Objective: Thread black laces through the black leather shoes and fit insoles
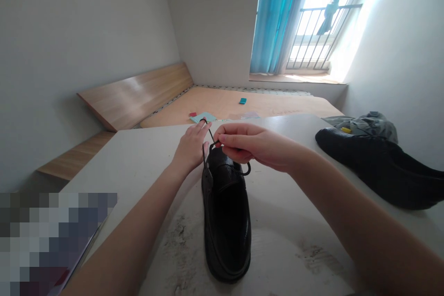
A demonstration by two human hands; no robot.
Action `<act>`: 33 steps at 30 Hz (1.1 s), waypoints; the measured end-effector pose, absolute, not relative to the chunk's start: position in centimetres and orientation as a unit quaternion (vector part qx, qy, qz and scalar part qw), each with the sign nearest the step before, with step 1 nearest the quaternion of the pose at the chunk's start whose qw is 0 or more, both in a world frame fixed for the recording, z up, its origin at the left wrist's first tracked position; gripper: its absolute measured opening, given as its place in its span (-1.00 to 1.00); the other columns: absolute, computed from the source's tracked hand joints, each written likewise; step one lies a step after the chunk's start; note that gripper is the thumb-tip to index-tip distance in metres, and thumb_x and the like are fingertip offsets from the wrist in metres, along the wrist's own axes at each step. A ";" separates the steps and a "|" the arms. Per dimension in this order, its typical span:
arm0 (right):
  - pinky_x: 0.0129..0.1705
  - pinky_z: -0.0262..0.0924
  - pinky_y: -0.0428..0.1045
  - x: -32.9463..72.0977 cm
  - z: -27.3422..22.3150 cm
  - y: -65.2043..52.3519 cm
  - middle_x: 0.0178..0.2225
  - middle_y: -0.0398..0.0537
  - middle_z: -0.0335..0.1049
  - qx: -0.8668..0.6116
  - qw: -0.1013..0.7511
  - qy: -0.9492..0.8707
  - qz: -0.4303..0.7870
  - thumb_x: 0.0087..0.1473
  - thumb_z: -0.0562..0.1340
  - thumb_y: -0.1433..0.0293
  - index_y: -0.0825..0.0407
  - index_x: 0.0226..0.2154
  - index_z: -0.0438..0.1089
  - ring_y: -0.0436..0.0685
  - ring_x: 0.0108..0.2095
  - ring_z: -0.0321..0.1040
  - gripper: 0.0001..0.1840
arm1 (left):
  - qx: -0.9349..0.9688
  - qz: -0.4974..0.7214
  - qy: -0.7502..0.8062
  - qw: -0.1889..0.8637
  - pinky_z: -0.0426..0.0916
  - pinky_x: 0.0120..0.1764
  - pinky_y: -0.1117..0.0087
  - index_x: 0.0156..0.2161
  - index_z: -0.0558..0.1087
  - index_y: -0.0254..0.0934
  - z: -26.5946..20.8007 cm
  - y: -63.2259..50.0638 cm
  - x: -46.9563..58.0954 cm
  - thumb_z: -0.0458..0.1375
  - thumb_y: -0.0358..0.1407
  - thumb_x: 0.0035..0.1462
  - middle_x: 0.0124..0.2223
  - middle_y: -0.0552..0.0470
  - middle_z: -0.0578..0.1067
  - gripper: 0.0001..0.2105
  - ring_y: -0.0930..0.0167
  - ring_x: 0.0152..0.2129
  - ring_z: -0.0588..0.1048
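A black leather shoe (227, 222) stands upright on the white table, its heel toward me and its toe pointing away. Above its front, my right hand (243, 143) pinches a thin black shoelace (211, 135) between thumb and fingertips. My left hand (192, 145) is at the shoe's left front side, with the same lace looped over a raised finger and running taut to the right hand. Another stretch of lace hangs as a loop on the shoe's right side, below my right hand. The toe is partly hidden behind the hands.
A second black shoe (378, 166) lies at the right beside a crumpled grey plastic bag (371, 125). The white table (277, 222) has dark scuff marks. Beyond its far edge is a bed (215, 97) with a wooden headboard (145, 92). A blurred patch covers the lower left.
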State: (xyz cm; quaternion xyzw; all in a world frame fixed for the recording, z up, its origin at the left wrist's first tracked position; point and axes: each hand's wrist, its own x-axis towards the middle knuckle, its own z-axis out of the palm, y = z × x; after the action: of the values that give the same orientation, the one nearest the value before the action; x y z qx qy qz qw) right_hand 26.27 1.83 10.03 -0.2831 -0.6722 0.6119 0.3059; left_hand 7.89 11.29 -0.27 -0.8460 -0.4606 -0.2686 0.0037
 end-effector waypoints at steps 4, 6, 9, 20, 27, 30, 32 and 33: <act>-0.60 -0.27 -0.15 26.2 9.9 2.1 -0.67 -0.35 -0.06 -0.290 0.317 -0.664 0.612 0.25 0.05 0.37 0.09 -0.39 0.21 -0.14 -0.65 -0.19 -0.81 | -0.818 -0.292 -0.495 0.024 0.16 0.13 -0.02 0.27 0.13 -0.32 0.0 11.1 8.6 0.04 -0.34 0.12 0.34 -0.29 0.00 -0.42 0.04 0.21 0.12; -0.61 -0.29 -0.14 26.2 9.9 2.2 -0.68 -0.35 -0.06 -0.299 0.329 -0.652 0.614 0.25 0.04 0.39 0.09 -0.40 0.21 -0.14 -0.66 -0.21 -0.80 | -0.815 -0.300 -0.495 0.012 0.14 0.16 0.01 0.26 0.12 -0.36 0.4 11.1 8.6 0.04 -0.33 0.13 0.33 -0.29 0.03 -0.43 0.08 0.22 0.11; -0.61 -0.30 -0.14 26.1 10.2 2.3 -0.68 -0.34 -0.05 -0.304 0.358 -0.643 0.605 0.24 0.04 0.41 0.09 -0.42 0.21 -0.14 -0.66 -0.22 -0.80 | -0.850 -0.299 -0.433 -0.040 0.04 0.24 0.10 0.23 0.18 -0.37 2.5 10.9 8.1 0.04 -0.35 0.13 0.30 -0.22 0.12 -0.46 0.18 0.25 0.07; -0.64 -0.27 -0.13 26.8 14.5 -1.2 -0.72 -0.31 -0.27 -0.260 0.540 -0.578 0.554 0.31 -0.05 0.38 0.01 -0.44 0.26 -0.12 -0.71 -0.31 -0.68 | -0.856 -0.276 -0.282 -0.334 0.46 -0.13 0.28 -0.03 0.48 -0.12 11.8 4.4 7.6 -0.05 -0.46 0.08 -0.10 0.09 0.55 -0.59 0.33 -0.13 0.51; -0.70 -0.33 -0.14 26.3 16.9 -2.6 -0.73 -0.25 -0.34 -0.275 0.642 -0.537 0.473 0.32 -0.14 0.49 0.04 -0.60 0.21 -0.11 -0.72 -0.35 -0.50 | -0.821 -0.398 -0.290 -0.290 0.41 -0.41 0.41 -0.44 0.45 -0.25 13.5 1.4 8.9 0.05 -0.27 0.14 -0.48 0.11 0.46 -0.80 0.42 -0.44 0.49; -0.70 -0.32 -0.14 25.5 17.7 -2.7 -0.71 -0.24 -0.33 -0.255 0.652 -0.555 0.449 0.30 -0.08 0.51 0.06 -0.67 0.12 -0.13 -0.71 -0.31 -0.50 | -0.837 -0.368 -0.290 -0.283 0.40 -0.45 0.42 -0.36 0.52 -0.19 13.9 0.2 9.1 0.05 -0.23 0.17 -0.43 0.11 0.52 -0.78 0.41 -0.43 0.50; -0.70 -0.31 -0.14 24.9 18.3 -2.9 -0.69 -0.25 -0.27 -0.215 0.670 -0.575 0.417 0.25 0.07 0.38 0.05 -0.66 0.12 -0.12 -0.68 -0.30 -0.56 | -0.844 -0.374 -0.300 -0.242 0.39 -0.44 0.44 -0.32 0.53 -0.15 13.9 -0.4 9.3 0.10 -0.28 0.14 -0.39 0.13 0.53 -0.86 0.43 -0.43 0.49; -0.69 -0.31 -0.14 24.7 18.5 -3.0 -0.68 -0.25 -0.24 -0.198 0.678 -0.586 0.399 0.21 0.14 0.28 0.03 -0.64 0.13 -0.12 -0.67 -0.30 -0.57 | -0.837 -0.398 -0.308 -0.216 0.38 -0.44 0.45 -0.31 0.51 -0.15 13.9 -0.6 9.4 0.12 -0.30 0.12 -0.39 0.14 0.51 -0.90 0.46 -0.44 0.47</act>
State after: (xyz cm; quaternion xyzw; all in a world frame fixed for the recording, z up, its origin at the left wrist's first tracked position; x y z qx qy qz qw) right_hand 24.73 -2.96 18.50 -0.1980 -0.5856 0.3986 0.6775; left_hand 9.38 -0.62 13.91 -0.8369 -0.3079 -0.3979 -0.2156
